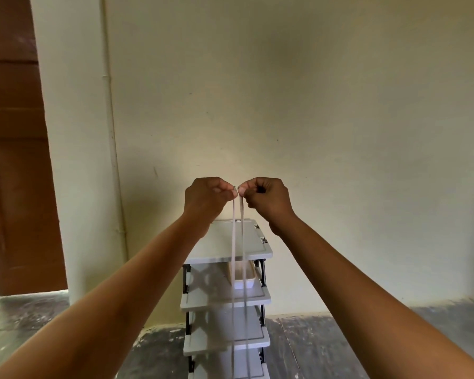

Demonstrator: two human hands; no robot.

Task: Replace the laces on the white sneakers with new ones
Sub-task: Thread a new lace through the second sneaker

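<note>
A white shoelace [238, 269] hangs in two parallel strands from my raised hands down past the bottom of the view. My left hand [207, 199] pinches the top of the left strand and my right hand [266, 198] pinches the top of the right strand. Both hands are held up at arm's length, their fingertips almost touching. No sneaker shows in the head view; where the strands end is out of view.
A grey shelf rack [225, 294] with several tiers stands against the cream wall straight ahead. A white tray [244, 280] sits on its second tier. A brown door [19, 160] is at the left. The floor [367, 332] is dark and mottled.
</note>
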